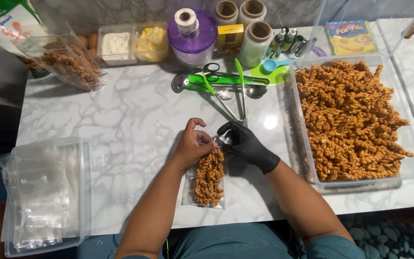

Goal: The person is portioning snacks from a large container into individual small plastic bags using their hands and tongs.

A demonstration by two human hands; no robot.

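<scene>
Head view of a packing station. The bare left hand [193, 144] is curled, its fingertips pinching the top edge of a small clear bag [207, 180] filled with orange-brown twisted snack pieces; the bag lies flat on the white marble-patterned table [130, 120], near the front edge and directly before the person. The right hand [245, 141], in a black glove, meets the left at the bag's mouth, thumb and fingers pressed together on the same top edge. Just beyond the hands lie green-handled tongs [231, 96], their tips close to the gloved fingers. To the right stands a large clear tub [410, 165] heaped with the same twisted snack [350, 120]. At the left front corner a clear tray holds a stack of empty plastic bags [41, 192]. At the far left, filled bags [70, 67] lean together, well apart from the hands. Along the back edge stand a container of white powder [115, 44], a container of yellow pieces [152, 42], a purple-lidded round container [192, 36], rolls of clear film [255, 43], a small yellow box [230, 38], scissors [212, 69], a metal ladle [180, 82] and a blue scoop [270, 64]. A grey marbled wall [120, 12] closes the scene behind the table.
</scene>
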